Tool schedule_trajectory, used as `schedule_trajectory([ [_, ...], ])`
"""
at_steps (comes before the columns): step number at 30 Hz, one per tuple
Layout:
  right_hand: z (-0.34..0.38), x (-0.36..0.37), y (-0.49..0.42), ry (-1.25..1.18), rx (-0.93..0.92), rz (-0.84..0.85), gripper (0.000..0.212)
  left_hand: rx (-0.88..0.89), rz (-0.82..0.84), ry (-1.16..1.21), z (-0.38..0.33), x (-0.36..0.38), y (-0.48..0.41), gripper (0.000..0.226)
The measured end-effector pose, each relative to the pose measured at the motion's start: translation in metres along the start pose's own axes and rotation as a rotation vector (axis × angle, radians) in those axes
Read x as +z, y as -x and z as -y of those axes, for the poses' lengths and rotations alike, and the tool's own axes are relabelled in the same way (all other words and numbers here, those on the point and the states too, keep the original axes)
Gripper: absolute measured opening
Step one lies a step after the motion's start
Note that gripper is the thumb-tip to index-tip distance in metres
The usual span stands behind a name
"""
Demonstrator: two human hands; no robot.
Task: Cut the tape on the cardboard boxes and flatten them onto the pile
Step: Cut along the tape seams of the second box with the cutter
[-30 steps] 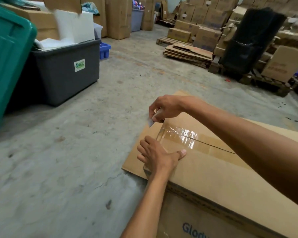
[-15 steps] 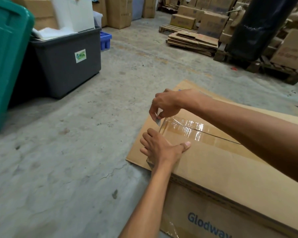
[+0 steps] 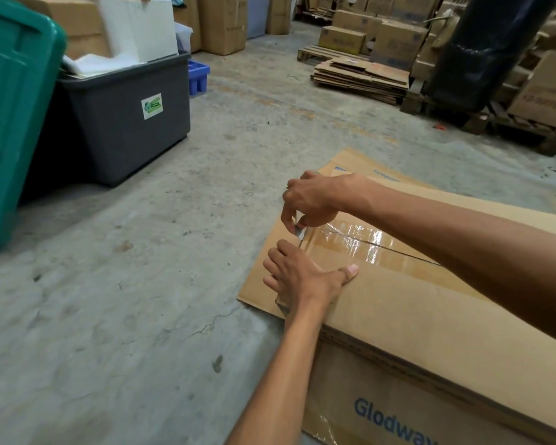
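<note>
Since a second ago your head has tipped down; both hands hold their places. Your left hand (image 3: 305, 277) lies flat, fingers spread, on the cardboard box (image 3: 414, 316) at its left end. Just beyond, your right hand (image 3: 312, 200) pinches the clear tape (image 3: 357, 242) end, possibly around a small blade.
</note>
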State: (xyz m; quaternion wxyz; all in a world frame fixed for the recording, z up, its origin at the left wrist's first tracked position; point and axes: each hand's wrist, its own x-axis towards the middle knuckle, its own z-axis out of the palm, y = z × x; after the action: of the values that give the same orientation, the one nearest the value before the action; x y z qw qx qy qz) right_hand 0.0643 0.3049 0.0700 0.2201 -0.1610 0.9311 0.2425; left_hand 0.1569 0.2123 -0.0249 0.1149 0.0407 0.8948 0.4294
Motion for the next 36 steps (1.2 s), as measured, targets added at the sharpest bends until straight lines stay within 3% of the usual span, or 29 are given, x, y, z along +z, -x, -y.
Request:
schedule_trajectory([
  [14,-0.013,0.009,0.004,0.043,-0.063,-0.161,0.017,-0.027,0.136,-0.042,-0.005,-0.01,0.0,0.113],
  [25,-0.033,0.003,0.01,0.127,-0.021,-0.226,0.02,0.014,0.121,-0.133,-0.007,-0.009,-0.004,0.109],
  [32,-0.048,0.011,0.025,-0.172,0.14,-0.223,0.018,0.039,0.099,-0.092,-0.005,-0.012,-0.007,0.106],
  [36,-0.035,0.015,0.018,-0.204,0.112,-0.203,0.021,0.061,0.092,-0.061,-0.005,-0.011,-0.006,0.108],
])
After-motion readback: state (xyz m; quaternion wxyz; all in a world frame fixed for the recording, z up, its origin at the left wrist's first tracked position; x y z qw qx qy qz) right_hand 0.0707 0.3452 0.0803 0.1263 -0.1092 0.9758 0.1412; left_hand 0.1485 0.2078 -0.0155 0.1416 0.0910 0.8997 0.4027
